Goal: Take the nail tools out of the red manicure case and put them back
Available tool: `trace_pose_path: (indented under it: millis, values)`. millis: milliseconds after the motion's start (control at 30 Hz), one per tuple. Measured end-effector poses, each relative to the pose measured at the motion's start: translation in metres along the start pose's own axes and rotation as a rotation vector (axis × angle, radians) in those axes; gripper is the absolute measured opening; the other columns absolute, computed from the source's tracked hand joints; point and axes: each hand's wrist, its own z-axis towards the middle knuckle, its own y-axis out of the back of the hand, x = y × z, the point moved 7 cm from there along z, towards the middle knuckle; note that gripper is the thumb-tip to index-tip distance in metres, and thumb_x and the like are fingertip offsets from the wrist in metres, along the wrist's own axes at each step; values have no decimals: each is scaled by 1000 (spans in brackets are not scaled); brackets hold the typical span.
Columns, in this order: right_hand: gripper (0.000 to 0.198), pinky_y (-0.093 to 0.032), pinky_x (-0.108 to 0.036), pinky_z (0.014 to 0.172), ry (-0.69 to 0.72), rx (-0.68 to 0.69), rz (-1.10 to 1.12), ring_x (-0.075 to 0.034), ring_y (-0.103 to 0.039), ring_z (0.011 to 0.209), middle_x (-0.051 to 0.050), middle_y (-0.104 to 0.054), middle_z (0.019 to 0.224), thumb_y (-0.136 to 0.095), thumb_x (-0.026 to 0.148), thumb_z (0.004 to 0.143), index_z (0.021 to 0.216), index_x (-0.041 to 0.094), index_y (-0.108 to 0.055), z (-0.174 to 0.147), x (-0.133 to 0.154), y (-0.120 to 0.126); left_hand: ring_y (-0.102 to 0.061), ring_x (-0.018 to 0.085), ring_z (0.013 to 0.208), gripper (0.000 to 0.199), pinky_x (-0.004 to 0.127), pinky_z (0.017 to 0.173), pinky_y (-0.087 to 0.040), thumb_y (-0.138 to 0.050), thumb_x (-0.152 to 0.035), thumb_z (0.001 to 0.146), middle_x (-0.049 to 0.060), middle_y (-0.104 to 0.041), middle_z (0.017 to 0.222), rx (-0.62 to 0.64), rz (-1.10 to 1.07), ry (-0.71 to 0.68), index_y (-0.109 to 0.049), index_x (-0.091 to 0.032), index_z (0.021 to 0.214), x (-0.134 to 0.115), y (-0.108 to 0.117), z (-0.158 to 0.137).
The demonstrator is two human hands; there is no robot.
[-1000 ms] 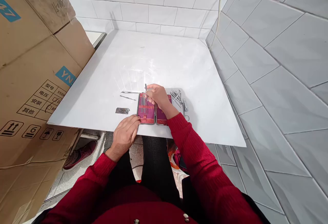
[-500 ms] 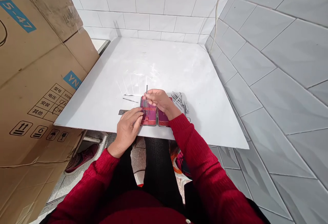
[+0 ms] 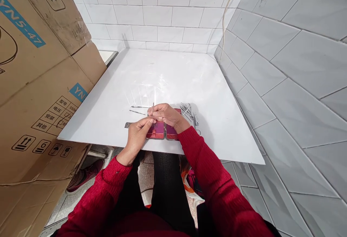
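A manicure case (image 3: pixel 155 133) with a purple and red lining lies unfolded at the table's near edge, partly covered by my hands. Above its left half, my right hand (image 3: pixel 168 115) is closed in a pinch on a thin metal manicure tool (image 3: pixel 153 106), which stands nearly upright. Just below, my left hand (image 3: pixel 137 133) has thumb and forefinger pinched together at the tool's lower part; the tip is hidden. Two slim metal tools, one a thin rod (image 3: pixel 137 112), lie left of the case. Nail clippers (image 3: pixel 186 110) and other steel tools lie to its right.
The white table board (image 3: pixel 217 121) meets tiled walls at the back and right. A large cardboard box (image 3: pixel 54 74) stands along the left. By the left hand lies a dark flat piece (image 3: pixel 127 125). A cable (image 3: pixel 223 24) hangs in the back right corner.
My left hand has risen from the case's left side to the tool, and its fingers have come together. My right hand still holds the tool, now lower in the case. The view has tilted slightly.
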Motion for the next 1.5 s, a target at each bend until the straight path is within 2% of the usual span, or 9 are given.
trace_pose_path:
  millis: [100, 233, 333, 433, 533, 633, 867, 1100, 1500]
  values:
    - [33, -33, -21, 49, 10, -20, -32, -6, -35, 53, 0, -66, 78, -87, 47, 77, 89, 18, -78, -1, 1, 1, -78, 27, 94, 43, 42, 92, -62, -78, -62, 84, 6, -84, 97, -29, -17, 74, -84, -20, 90, 4, 4, 0]
    - [32, -28, -20, 47, 43, -49, -78, -6, -32, 50, 3, -59, 65, -82, 49, 83, 86, 18, -77, -1, 2, 1, -78, 27, 95, 37, 44, 95, -61, -75, -56, 88, 5, -84, 99, -42, 53, 17, -84, -21, 91, 4, 5, 0]
    - [31, -28, -21, 46, 46, -122, -155, -7, -37, 50, 2, -60, 66, -82, 47, 81, 86, 18, -76, -2, 5, 2, -78, 27, 100, 32, 43, 98, -61, -67, -50, 96, 6, -83, 106, -55, 184, -131, -83, -22, 97, -1, 5, -3]
    - [34, -30, -21, 46, 91, -266, -218, -7, -44, 51, 1, -68, 74, -84, 41, 74, 99, 18, -76, -5, 12, 10, -76, 24, 107, 29, 41, 99, -60, -58, -43, 104, 6, -81, 115, -75, 405, -324, -79, -23, 109, -9, 7, -16]
    - [43, -37, -23, 49, 119, -449, -299, -8, -46, 50, 3, -72, 76, -82, 33, 71, 112, 20, -73, -12, 17, 24, -74, 24, 110, 28, 41, 99, -59, -53, -37, 108, 7, -79, 118, 4, 604, -521, -76, -23, 111, -11, 5, -35]
    - [40, -43, -25, 54, 60, -609, -434, -10, -48, 49, 5, -70, 70, -76, 29, 71, 109, 19, -72, -18, 16, 39, -73, 26, 114, 24, 43, 99, -59, -54, -32, 108, 8, -78, 119, 62, 699, -608, -75, -23, 111, -3, 7, -51]
    - [38, -51, -29, 65, -105, -715, -762, -17, -62, 62, 2, -73, 72, -65, 26, 78, 114, 19, -74, -21, 7, 51, -72, 26, 118, 22, 44, 100, -58, -56, -35, 108, 10, -75, 127, 94, 716, -643, -73, -22, 113, 12, 13, -59]
    - [29, -50, -31, 57, -46, -790, -729, -16, -58, 52, 3, -71, 71, -64, 29, 81, 107, 22, -76, -23, 5, 55, -73, 26, 118, 18, 44, 103, -57, -59, -33, 107, 9, -76, 126, 84, 690, -609, -72, -21, 109, 12, 13, -58]
    - [29, -51, -33, 71, -70, -757, -878, -18, -63, 62, 5, -70, 66, -63, 23, 80, 105, 20, -76, -18, 4, 54, -73, 26, 120, 18, 44, 102, -58, -59, -32, 107, 9, -76, 127, 64, 716, -620, -72, -21, 112, 13, 13, -60]
